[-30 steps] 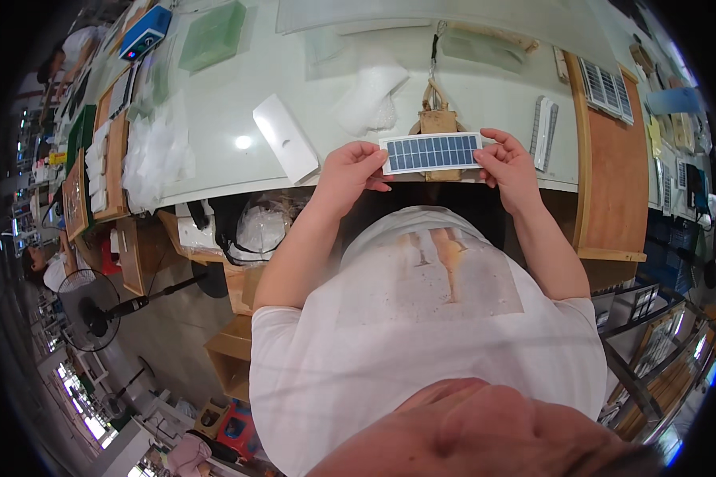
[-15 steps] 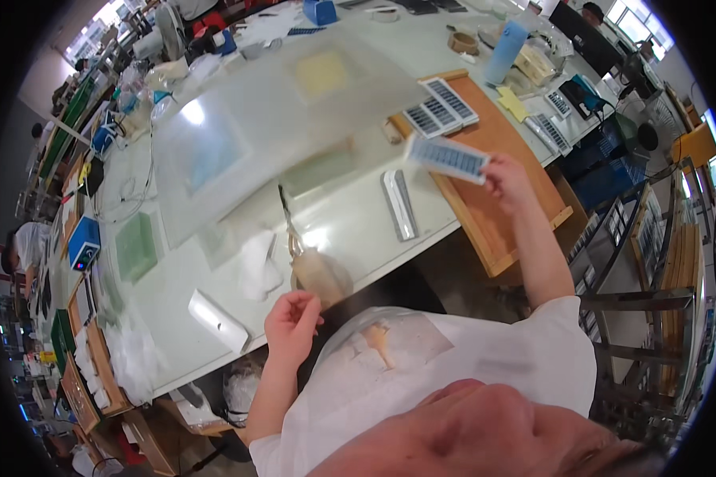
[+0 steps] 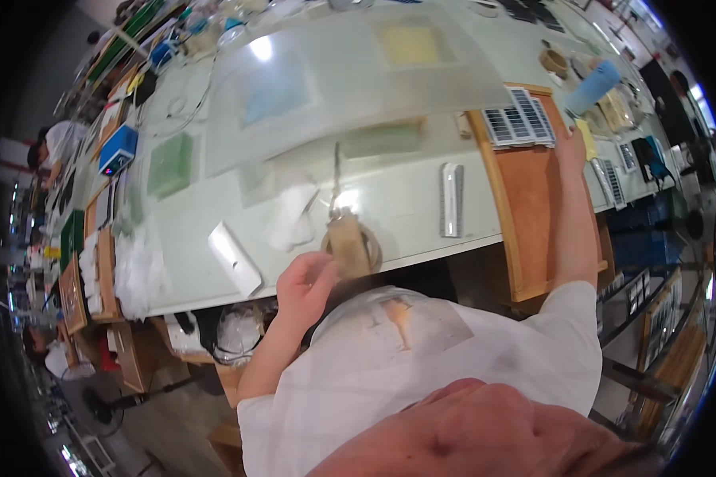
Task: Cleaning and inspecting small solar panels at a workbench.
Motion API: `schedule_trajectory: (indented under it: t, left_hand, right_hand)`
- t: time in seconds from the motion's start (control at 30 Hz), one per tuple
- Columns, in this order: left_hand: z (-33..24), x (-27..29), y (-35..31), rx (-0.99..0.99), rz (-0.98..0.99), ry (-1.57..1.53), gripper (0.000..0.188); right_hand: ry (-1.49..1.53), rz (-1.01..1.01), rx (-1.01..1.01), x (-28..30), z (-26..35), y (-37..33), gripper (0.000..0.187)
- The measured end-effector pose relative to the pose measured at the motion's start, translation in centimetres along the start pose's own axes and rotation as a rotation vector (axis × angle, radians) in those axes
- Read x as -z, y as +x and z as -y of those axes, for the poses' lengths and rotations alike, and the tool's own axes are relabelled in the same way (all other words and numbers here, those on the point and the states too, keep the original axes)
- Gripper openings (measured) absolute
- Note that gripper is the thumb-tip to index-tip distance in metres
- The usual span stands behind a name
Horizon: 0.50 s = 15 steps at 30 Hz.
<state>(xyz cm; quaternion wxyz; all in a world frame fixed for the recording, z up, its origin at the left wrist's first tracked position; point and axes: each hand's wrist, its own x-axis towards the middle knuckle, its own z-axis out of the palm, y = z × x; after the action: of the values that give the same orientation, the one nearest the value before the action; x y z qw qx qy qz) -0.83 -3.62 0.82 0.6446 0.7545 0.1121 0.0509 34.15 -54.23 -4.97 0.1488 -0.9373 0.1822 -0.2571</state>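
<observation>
My right hand (image 3: 568,148) reaches over the right edge of an orange-brown wooden tray (image 3: 537,230), fingers stretched out and slightly blurred. Close beside it, small dark-striped solar panels (image 3: 520,119) lie side by side at the tray's far end; whether a fingertip touches them is hard to tell. My left hand (image 3: 305,288) hovers near the table's front edge, fingers loosely bent, thumb apart, nothing visible between them. Just right of it, a tan-handled tool (image 3: 348,242) with a thin metal shaft lies over a brown ring (image 3: 374,248).
A cloudy translucent sheet (image 3: 350,83) spans the space over the table's middle. Around the front lie a grey-white strip (image 3: 451,200), a white curved piece (image 3: 235,258) and white tissue (image 3: 294,219). A green block (image 3: 170,164) and blue box (image 3: 118,149) stand left; a blue bottle (image 3: 593,86) stands right.
My right hand has lowered a solar panel to the tray beside the others and now sits at their right. My left hand stays low, fingers still bent. The view has shifted.
</observation>
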Motion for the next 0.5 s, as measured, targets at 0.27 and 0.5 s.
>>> schedule_trajectory:
  t: [0.27,0.5]
  left_hand:
    - [2.3,2.0,1.6,-0.06,-0.095,0.295,0.013]
    - [4.4,6.2,5.5,-0.398,-0.255,0.81,0.014]
  right_hand:
    - [0.327,0.226,1.039,3.9,21.5,-17.9,0.04]
    - [0.295,0.079,1.008,-1.3,23.4,-17.8,0.018]
